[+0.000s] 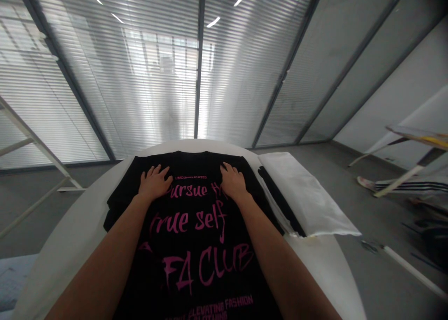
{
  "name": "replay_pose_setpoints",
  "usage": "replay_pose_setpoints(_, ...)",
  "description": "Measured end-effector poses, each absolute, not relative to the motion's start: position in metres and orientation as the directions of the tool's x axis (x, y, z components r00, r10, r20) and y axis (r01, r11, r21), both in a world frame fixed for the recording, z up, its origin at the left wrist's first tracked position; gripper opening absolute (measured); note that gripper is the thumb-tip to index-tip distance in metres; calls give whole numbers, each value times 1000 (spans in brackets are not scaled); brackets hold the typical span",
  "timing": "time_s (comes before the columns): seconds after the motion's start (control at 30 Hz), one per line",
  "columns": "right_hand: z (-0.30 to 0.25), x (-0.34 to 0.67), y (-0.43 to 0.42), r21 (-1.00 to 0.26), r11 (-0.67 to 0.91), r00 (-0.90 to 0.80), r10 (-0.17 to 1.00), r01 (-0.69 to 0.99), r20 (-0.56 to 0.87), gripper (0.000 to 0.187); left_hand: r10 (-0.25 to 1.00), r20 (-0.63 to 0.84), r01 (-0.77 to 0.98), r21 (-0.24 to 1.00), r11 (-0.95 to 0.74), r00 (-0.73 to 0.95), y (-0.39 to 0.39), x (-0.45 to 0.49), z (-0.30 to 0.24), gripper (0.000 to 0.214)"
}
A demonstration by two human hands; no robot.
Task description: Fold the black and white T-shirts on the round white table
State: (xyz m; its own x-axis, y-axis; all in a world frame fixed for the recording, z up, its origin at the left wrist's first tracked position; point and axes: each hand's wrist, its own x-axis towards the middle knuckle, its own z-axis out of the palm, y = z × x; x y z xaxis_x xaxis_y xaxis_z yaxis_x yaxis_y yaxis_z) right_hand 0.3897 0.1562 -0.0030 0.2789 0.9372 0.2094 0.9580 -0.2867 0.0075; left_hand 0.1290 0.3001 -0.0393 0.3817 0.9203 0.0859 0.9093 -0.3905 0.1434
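Note:
A black T-shirt (196,238) with pink lettering lies spread on a round white table (70,245), its neckline at the far side. My left hand (154,181) rests on its upper left part, fingers spread over the cloth. On the upper right part lies my right hand (232,180), fingers extended and palm down. Both hands press flat on the shirt, and neither grips it. Parts of the pink print are hidden under my hands and forearms.
Right of the shirt, a white cloth or bag (308,194) with black folded fabric (282,201) beside it overhangs the table edge. A white metal frame (35,142) stands at left. Another table (420,135) and a person's shoe (366,183) are at right. Blinds (238,77) cover the glass wall ahead.

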Motion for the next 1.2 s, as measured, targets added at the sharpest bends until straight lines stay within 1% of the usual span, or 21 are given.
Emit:
replay_pose_setpoints(0.1, -1, 390, 157, -79, -378, 384, 877, 923, 290, 75, 921, 87, 912, 132, -388, 380, 300, 129, -39, 63)
replay_pose_setpoints(0.17, 0, 388, 158, -123, -412, 427, 831, 903, 356, 81, 921, 85, 913, 126, -388, 380, 299, 129, -38, 63)
replay_pose_setpoints(0.23, 0, 384, 159, -127, -385, 404, 839, 914, 364, 82, 920, 84, 911, 127, -391, 383, 298, 129, -37, 63)
replay_pose_setpoints(0.27, -2, 381, 160, -113, -353, 370, 870, 929, 324, 79, 919, 84, 911, 129, -393, 384, 298, 129, -37, 63)
replay_pose_setpoints(0.33, -7, 378, 160, -87, -286, 297, 938, 954, 176, 69, 920, 86, 910, 136, -392, 383, 298, 129, -37, 63)
replay_pose_setpoints(0.4, -13, 376, 160, -94, -263, 268, 962, 960, 53, 62, 920, 86, 909, 142, -391, 382, 298, 129, -38, 63)
replay_pose_setpoints(0.53, -18, 382, 160, -167, -286, 291, 957, 944, 8, 71, 917, 92, 905, 148, -399, 389, 298, 129, -38, 63)
replay_pose_setpoints(0.67, -14, 394, 160, -165, -315, 301, 948, 935, -102, 63, 921, 88, 909, 149, -390, 381, 297, 129, -37, 63)
replay_pose_setpoints(0.77, -13, 404, 158, -176, -334, 302, 935, 926, -186, 64, 922, 92, 911, 145, -385, 375, 297, 130, -36, 62)
replay_pose_setpoints(0.83, -15, 407, 156, -196, -327, 292, 938, 925, -188, 68, 922, 88, 912, 140, -386, 377, 296, 130, -36, 62)
replay_pose_setpoints(0.93, -19, 407, 153, -208, -309, 287, 949, 928, -129, 70, 921, 79, 911, 137, -389, 381, 297, 130, -35, 63)
replay_pose_setpoints(1.0, -21, 405, 151, -211, -295, 280, 955, 932, -96, 68, 919, 75, 909, 136, -394, 387, 296, 130, -36, 63)
replay_pose_setpoints(1.2, -19, 404, 147, -211, -280, 275, 960, 936, -55, 64, 910, 94, 905, 106, -413, 404, 293, 131, -36, 63)
